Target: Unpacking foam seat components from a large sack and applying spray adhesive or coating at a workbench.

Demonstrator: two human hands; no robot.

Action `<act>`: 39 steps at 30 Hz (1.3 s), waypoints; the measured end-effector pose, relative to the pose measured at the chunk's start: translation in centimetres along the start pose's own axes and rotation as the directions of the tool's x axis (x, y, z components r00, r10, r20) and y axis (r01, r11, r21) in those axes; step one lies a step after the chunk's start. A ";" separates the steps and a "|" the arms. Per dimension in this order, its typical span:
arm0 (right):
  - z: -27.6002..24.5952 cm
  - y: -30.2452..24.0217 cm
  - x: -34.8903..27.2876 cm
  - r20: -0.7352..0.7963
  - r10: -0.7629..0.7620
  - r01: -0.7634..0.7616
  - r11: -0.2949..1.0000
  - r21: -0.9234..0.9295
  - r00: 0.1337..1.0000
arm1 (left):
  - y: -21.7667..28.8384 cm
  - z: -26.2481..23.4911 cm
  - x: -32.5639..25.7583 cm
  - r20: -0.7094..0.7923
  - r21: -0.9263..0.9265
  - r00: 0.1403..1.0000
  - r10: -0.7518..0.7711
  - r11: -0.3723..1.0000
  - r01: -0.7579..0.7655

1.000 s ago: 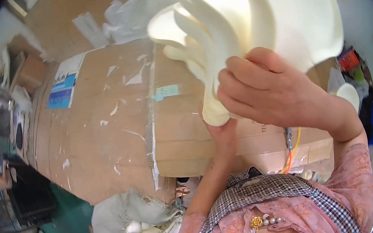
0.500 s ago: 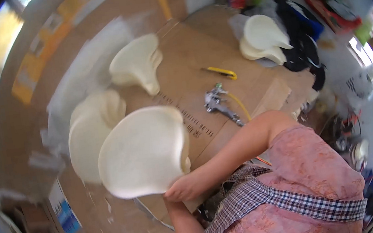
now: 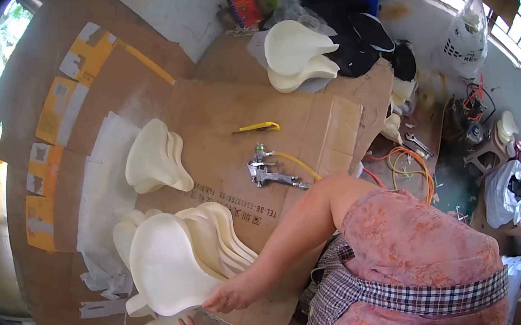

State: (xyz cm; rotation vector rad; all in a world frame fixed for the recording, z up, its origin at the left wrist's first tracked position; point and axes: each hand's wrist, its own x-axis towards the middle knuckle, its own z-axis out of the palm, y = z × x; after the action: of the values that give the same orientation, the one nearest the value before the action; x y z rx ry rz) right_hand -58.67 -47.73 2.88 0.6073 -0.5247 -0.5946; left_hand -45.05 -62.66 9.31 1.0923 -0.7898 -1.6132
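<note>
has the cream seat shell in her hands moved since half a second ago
Yes. The cream seat shell has come down onto the stack, left of the spray gun.

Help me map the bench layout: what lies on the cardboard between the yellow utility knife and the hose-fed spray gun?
Nothing: in the head view, only bare cardboard separates the yellow utility knife from the spray gun.
</note>
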 end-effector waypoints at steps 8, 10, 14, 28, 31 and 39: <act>6.2 -0.7 0.2 0.550 0.460 0.047 -0.794 0.605 0.697 | -4.1 4.2 -0.2 0.549 0.128 0.803 -0.234 0.972 0.196; 9.7 4.2 -2.0 0.367 0.158 -0.070 -0.841 0.536 0.917 | -5.8 5.6 -1.2 0.568 0.092 0.793 -0.219 0.975 0.203; 11.1 7.6 -4.0 0.360 -0.089 -0.232 -0.897 0.376 0.929 | -5.6 10.2 -5.5 0.473 0.076 0.881 -0.024 0.997 -0.014; 6.5 10.5 -8.8 0.950 -0.258 -0.698 -0.713 -0.063 0.178 | -5.1 10.4 -14.4 0.348 0.117 0.913 -0.214 0.976 0.185; 6.2 9.2 -8.3 0.932 -0.276 -0.788 -0.615 0.015 0.234 | -5.2 8.5 -12.3 0.346 0.123 0.920 -0.185 0.981 0.151; 6.1 9.0 -5.2 0.944 -0.152 -0.803 -0.575 0.156 0.292 | -4.4 -1.6 -7.7 0.271 0.210 0.918 -0.289 0.949 0.236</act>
State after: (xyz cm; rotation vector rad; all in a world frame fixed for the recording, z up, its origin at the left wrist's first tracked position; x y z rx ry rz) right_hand -62.88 -40.62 11.62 1.5125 -2.0944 1.2596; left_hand -44.44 -54.01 6.98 1.1286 -1.0326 -2.0008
